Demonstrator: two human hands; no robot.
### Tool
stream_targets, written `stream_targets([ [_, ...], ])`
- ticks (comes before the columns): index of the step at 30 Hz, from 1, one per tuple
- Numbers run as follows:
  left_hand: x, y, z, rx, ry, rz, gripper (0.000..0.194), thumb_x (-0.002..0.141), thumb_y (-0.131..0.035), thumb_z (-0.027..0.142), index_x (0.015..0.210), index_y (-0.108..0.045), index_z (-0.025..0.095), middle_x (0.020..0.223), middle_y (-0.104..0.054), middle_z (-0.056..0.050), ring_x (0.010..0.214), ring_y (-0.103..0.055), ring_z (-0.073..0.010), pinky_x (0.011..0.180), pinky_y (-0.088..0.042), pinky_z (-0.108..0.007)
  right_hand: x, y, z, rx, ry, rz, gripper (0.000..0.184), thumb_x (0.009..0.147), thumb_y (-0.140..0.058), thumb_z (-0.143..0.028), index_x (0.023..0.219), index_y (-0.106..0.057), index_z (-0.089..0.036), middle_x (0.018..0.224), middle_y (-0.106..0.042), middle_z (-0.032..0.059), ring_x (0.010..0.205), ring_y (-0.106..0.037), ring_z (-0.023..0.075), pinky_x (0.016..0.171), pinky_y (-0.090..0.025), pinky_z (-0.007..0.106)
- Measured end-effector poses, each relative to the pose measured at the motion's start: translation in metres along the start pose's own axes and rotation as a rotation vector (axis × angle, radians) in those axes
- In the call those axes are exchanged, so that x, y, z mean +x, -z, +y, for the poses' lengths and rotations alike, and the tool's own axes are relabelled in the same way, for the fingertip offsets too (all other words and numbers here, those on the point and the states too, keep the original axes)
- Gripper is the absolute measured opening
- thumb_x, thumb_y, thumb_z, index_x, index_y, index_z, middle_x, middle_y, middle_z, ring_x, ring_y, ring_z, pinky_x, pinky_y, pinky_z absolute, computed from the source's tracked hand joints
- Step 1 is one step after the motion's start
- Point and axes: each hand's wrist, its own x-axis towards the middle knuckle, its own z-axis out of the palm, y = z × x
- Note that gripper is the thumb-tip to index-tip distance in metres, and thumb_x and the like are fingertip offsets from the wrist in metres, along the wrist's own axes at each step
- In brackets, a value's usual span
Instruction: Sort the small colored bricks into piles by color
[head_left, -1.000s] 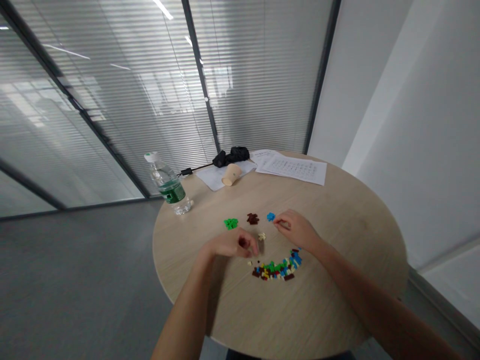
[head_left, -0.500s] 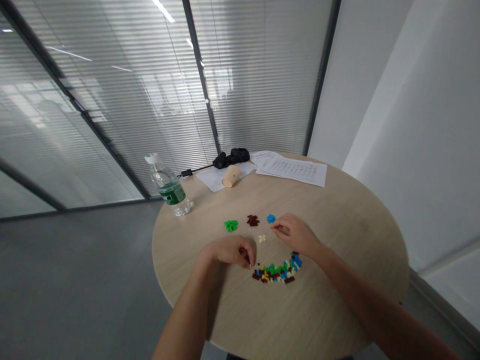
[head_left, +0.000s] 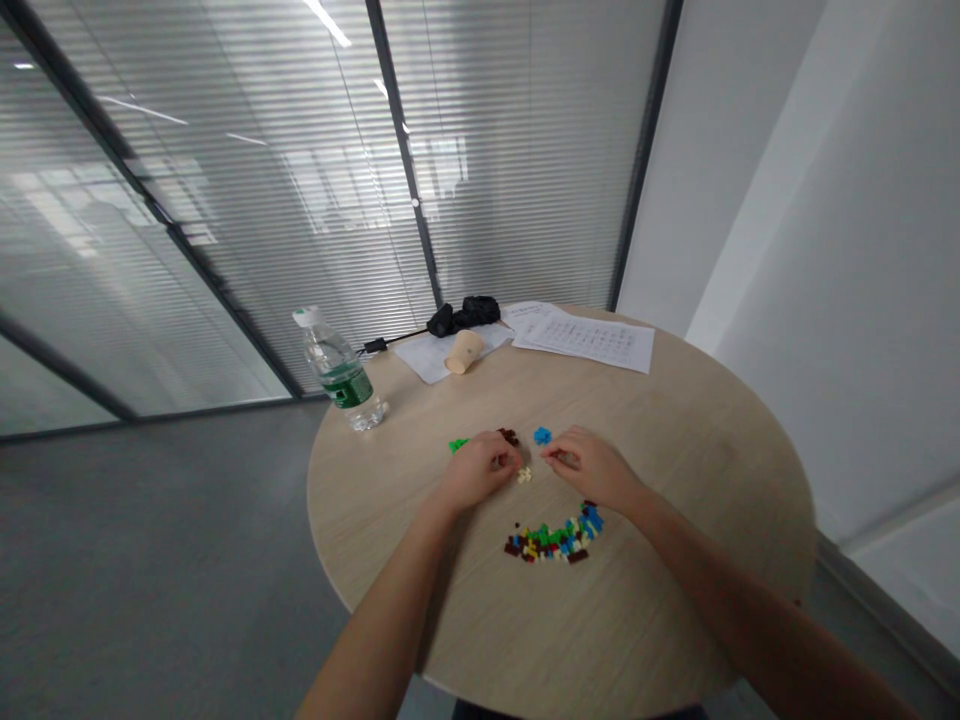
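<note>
Small plastic building bricks (head_left: 553,540): one curved band of mixed red, dark brown, green, blue, yellow and cream pieces, lying loose on a round light-wood table (head_left: 697,480). Above the band, four single-colour clusters: green cluster (head_left: 456,445), dark brown cluster (head_left: 511,436), blue cluster (head_left: 541,435), and a small cream cluster (head_left: 524,475).

Left hand (head_left: 476,472): over the green and dark brown clusters, partly covering both; fingers curled narrow, any hold hidden. Right hand (head_left: 589,465): just beside the blue and cream clusters; fingers drawn in narrow, cannot tell if holding a brick.

Farther out on the table: upright water bottle (head_left: 337,372) with green label, tipped paper cup (head_left: 465,352), white sheet (head_left: 427,358), printed papers (head_left: 589,340), black cloth bundle (head_left: 461,317).
</note>
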Motion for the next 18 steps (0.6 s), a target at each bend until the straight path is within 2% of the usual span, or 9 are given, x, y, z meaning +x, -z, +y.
stream_targets([
  [6,0.001,-0.002,0.000,0.034,-0.074,-0.003,0.012,0.079,-0.058,0.016,0.076,-0.070,0.019,0.080,-0.064,-0.004,0.083,-0.056,-0.0164,0.077,-0.043,-0.027,-0.001,0.001,-0.005,0.036,0.041,-0.096,0.012,0.081,-0.059,-0.015,0.082,-0.069,-0.020,0.084,-0.070,0.0043,0.082,-0.061,0.0174,0.076,-0.046,0.029],
  [14,0.001,0.001,0.002,0.066,-0.085,-0.019,0.013,0.080,-0.061,0.019,0.082,-0.074,0.022,0.082,-0.063,-0.004,0.084,-0.056,-0.0159,0.078,-0.043,-0.027,-0.005,0.003,-0.013,0.245,0.135,-0.326,0.008,0.071,-0.068,-0.013,0.072,-0.071,-0.021,0.076,-0.069,0.0008,0.079,-0.062,0.0154,0.077,-0.047,0.028],
  [18,0.000,0.002,0.002,0.078,-0.083,-0.005,0.014,0.080,-0.062,0.019,0.083,-0.075,0.023,0.082,-0.062,-0.003,0.084,-0.056,-0.0159,0.078,-0.043,-0.027,-0.007,0.007,-0.015,0.310,0.182,-0.431,0.004,0.068,-0.074,-0.019,0.068,-0.070,-0.019,0.073,-0.068,0.0010,0.080,-0.060,0.0156,0.077,-0.046,0.027],
])
